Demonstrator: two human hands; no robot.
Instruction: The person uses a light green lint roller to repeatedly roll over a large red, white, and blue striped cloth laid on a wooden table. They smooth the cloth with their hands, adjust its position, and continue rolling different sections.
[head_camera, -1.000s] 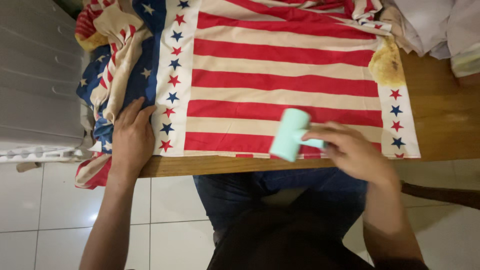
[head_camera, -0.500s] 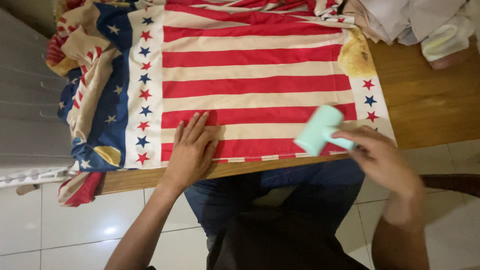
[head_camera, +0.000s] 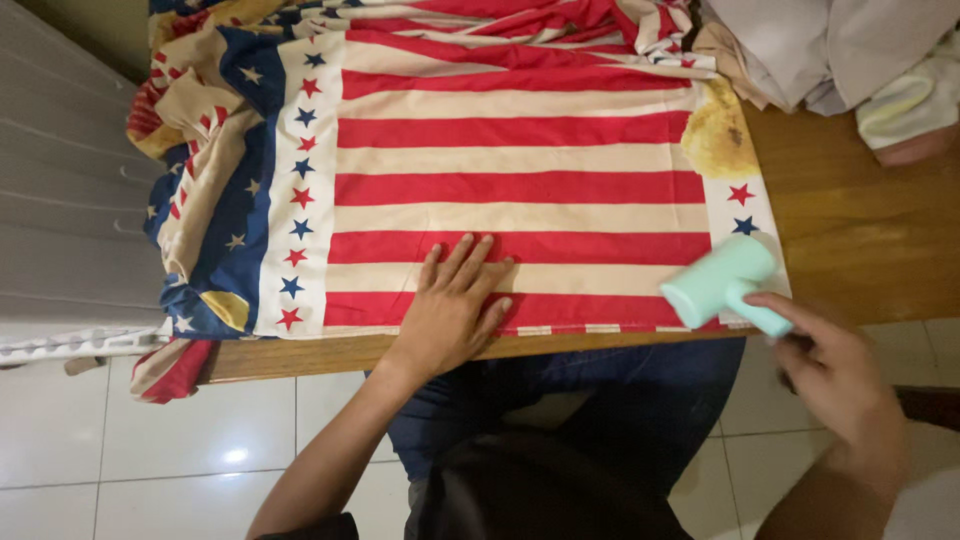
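Far to the left of both hands stands a grey plastic drawer unit (head_camera: 70, 200), its side against the bunched end of the cloth. That striped cloth (head_camera: 520, 160), red and cream with bands of red and blue stars and a dark blue patch, lies spread over the wooden table (head_camera: 860, 230); its crumpled left end spills over the table's edge, well left of the left hand.

The left hand (head_camera: 450, 305) lies flat on the cloth near the table's front edge, palm down, fingers spread and pointing away from the person, gripping nothing. Stripes run on either side of it.

To the right of it, well apart, the right hand (head_camera: 840, 375) hangs just off the table's front edge, its fingers closed around the handle of a mint-green lint roller (head_camera: 720, 285). The roller's drum rests on the cloth's near right corner, just below a blue star, up and left of the hand holding it.

Beyond the right hand, at the table's far corner, lies a heap of pale clothes (head_camera: 850, 50), beside the cloth's upper right end.
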